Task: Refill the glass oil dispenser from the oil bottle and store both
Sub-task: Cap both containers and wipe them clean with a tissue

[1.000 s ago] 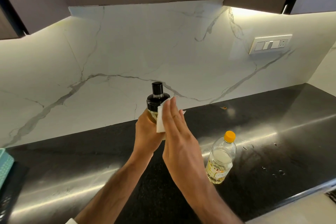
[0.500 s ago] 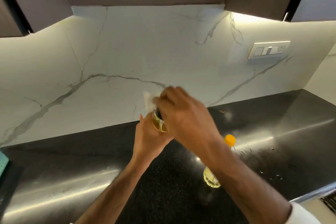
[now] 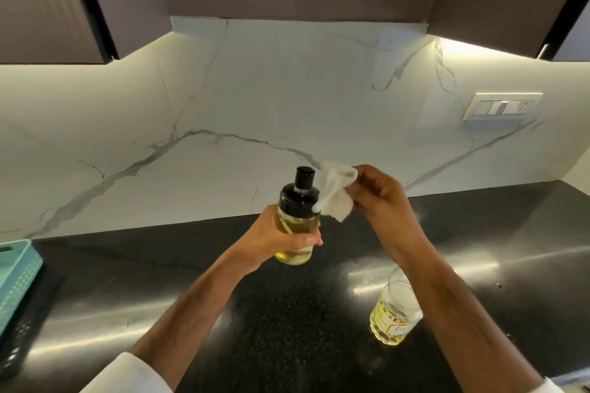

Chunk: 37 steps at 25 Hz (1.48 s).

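My left hand [image 3: 271, 238] grips the glass oil dispenser [image 3: 297, 220] around its body and holds it upright above the counter. It has a black cap and yellow oil inside. My right hand [image 3: 380, 198] pinches a crumpled white tissue [image 3: 335, 193], which touches the right side of the dispenser's black collar. The plastic oil bottle [image 3: 394, 316], with a little yellow oil at the bottom, stands on the counter under my right forearm; its cap is hidden by that arm.
The black glossy counter [image 3: 287, 329] runs across the view, backed by a white marble wall. A teal perforated basket [image 3: 16, 277] sits at the left edge. A switch plate [image 3: 501, 107] is on the wall at right. Dark cabinets hang overhead.
My right hand came off the top of the dispenser and moved to its right side with the tissue, so the black cap shows again. The view tilted upward and shifted.
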Motion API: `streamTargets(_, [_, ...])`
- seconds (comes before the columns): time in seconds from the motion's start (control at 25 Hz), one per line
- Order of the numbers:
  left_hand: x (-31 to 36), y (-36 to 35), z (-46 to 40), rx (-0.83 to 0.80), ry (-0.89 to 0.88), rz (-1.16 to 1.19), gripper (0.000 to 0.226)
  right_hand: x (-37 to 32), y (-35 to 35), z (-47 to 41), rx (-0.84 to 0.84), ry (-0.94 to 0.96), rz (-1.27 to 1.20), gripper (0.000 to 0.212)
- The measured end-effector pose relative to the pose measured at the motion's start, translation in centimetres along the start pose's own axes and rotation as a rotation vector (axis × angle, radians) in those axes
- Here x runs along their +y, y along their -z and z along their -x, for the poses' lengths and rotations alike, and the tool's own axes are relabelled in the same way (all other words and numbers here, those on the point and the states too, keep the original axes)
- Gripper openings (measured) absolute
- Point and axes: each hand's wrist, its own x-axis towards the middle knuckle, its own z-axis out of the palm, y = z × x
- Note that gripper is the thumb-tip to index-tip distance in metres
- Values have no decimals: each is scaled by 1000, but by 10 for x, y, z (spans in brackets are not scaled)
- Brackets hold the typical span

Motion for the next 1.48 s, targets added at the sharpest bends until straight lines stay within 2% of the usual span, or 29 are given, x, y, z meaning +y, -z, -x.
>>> streamTargets(0.08, [-2, -4, 4, -251, -58, 122, 44, 4, -14, -10, -15, -103, -295, 20])
streamTargets(0.12, [-3, -7, 4, -352, -82, 161, 46, 5, -21, -12, -51, -141, -358, 22])
streamTargets(0.2, [-1, -11, 3, -493, -102, 207, 46, 7, -34, -17, -201, -166, -281, 23])
streamTargets(0.32, [1, -10, 3, -566, -100, 241, 45, 2, -40, -20, -492, -72, -105, 21])
streamTargets(0.44, [5, -6, 6, -538, -109, 265, 43, -6, -33, -18, -574, -2, -63, 25])
streamTargets(0.56, [3, -3, 6, -455, -127, 271, 42, -12, -29, -6, -432, 108, 106, 31])
streamTargets(0.64, [1, -1, 4, -336, -105, 265, 49, -9, -31, 7, -300, 178, 174, 40])
streamTargets(0.72, [-2, -2, 2, -194, -87, 254, 54, -2, -35, 22, -117, 201, 259, 50])
streamTargets(0.84, [-3, -8, -1, 97, -63, 141, 48, 9, -45, 39, 114, 222, 400, 54])
streamTargets(0.92, [-2, -10, -4, 267, -57, 34, 54, 14, -52, 47, 198, 241, 420, 52])
streamTargets(1.0, [-3, -10, -6, 368, -83, -71, 60, 19, -58, 53, 253, 291, 469, 45])
streamTargets(1.12, [-5, -10, -5, 448, -156, -293, 55, 26, -64, 59, 296, 356, 678, 28])
streamTargets(1.24, [-2, -13, 3, 497, -173, -441, 51, 28, -67, 65, 298, 399, 868, 23])
streamTargets(1.32, [-6, -9, 3, 516, -130, -482, 43, 29, -74, 74, 234, 478, 916, 23])
streamTargets(1.4, [-16, -8, 3, 530, -112, -486, 26, 32, -85, 81, 134, 523, 932, 28])
streamTargets(1.48, [-33, -18, 10, 529, -50, -356, 19, 32, -94, 79, 54, 485, 871, 30])
